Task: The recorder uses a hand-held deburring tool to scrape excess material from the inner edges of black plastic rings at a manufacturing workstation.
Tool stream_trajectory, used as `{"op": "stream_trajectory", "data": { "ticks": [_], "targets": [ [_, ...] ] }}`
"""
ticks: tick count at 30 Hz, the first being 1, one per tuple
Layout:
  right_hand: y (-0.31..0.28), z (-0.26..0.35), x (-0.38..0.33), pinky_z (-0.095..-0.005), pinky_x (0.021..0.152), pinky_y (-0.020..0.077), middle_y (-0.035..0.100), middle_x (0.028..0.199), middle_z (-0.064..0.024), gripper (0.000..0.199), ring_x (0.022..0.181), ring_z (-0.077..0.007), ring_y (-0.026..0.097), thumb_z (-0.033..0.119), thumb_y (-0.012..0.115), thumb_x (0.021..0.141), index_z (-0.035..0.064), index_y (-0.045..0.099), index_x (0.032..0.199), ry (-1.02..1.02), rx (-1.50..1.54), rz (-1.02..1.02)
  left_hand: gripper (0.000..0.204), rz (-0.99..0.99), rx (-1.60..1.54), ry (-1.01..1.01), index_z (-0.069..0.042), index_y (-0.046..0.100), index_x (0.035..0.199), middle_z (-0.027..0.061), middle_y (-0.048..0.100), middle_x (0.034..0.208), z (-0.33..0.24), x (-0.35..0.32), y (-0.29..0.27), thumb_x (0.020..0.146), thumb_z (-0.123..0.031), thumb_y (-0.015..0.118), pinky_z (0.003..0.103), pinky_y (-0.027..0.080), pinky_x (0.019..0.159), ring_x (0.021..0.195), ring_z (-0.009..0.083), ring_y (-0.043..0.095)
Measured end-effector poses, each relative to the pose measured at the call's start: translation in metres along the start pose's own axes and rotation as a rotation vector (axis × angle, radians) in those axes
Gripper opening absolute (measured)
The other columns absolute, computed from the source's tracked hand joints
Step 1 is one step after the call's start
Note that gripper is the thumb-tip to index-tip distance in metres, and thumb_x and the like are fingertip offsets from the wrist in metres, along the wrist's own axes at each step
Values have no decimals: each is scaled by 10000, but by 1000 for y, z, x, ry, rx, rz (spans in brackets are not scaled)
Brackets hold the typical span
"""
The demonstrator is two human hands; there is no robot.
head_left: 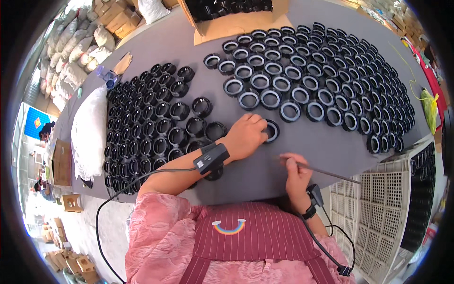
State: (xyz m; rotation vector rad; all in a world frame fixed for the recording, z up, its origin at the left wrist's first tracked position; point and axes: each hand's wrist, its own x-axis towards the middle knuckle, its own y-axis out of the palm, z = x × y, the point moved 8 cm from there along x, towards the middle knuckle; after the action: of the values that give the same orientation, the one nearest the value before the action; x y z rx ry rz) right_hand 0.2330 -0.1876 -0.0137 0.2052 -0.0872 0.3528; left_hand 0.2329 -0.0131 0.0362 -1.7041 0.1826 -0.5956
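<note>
My left hand (pixel 246 135) reaches over the grey table, its fingers closed on the edge of a black ring (pixel 272 131) with a pale inner band. My right hand (pixel 298 179) is near the table's front edge, fingers pinched round a thin dark stick (pixel 331 174). The stick points off to the right; its other end, by my fingertips, is blurred. Beyond my left hand stand many rings with pale inner bands (pixel 290 111). To its left are rows of plain glossy black rings (pixel 179 110), and my left forearm hides some of them.
An open cardboard box (pixel 243 23) of black parts stands at the far edge. A white plastic bag (pixel 90 135) lies along the left side. At the right are a white slatted crate (pixel 383 199) and a yellow-green bag (pixel 429 111). Cables run from both wrists.
</note>
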Motion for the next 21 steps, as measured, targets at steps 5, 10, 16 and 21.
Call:
{"op": "stream_trajectory", "data": {
  "ticks": [5, 10, 16, 21],
  "targets": [
    [-32, 8, 7, -296, 893, 502, 708, 1063, -85, 157, 971, -156, 646, 55, 561, 1000, -20, 686, 1058, -36, 0, -85, 236, 51, -205, -67, -96, 739, 950, 120, 592, 1184, -72, -27, 6, 718, -137, 734, 448, 459, 963, 1165, 323, 540],
    [-20, 11, -19, -355, 944, 483, 706, 1039, -106, 128, 1082, -216, 620, 50, 600, 972, 6, 708, 1023, -132, -36, 124, 302, -207, -522, -333, -76, 701, 1052, 199, 528, 1332, -92, -60, 4, 761, -81, 784, 452, 501, 977, 1202, 394, 554],
    [-18, 21, -30, -386, 933, 484, 712, 1028, -105, 101, 1073, -269, 613, 77, 652, 937, 31, 715, 1000, -240, -242, 156, 304, -249, -538, -367, -71, 691, 1068, 226, 519, 1359, -98, -78, 16, 785, -110, 797, 431, 537, 942, 1158, 408, 604],
    [-8, 35, -33, -398, 930, 490, 734, 1052, -72, 106, 1077, -295, 604, 70, 677, 917, 47, 718, 1012, -404, -358, 205, 263, -254, -529, -321, -75, 676, 1046, 232, 533, 1360, -101, -80, 15, 815, -152, 774, 439, 525, 954, 1181, 402, 589]
  ]
}}
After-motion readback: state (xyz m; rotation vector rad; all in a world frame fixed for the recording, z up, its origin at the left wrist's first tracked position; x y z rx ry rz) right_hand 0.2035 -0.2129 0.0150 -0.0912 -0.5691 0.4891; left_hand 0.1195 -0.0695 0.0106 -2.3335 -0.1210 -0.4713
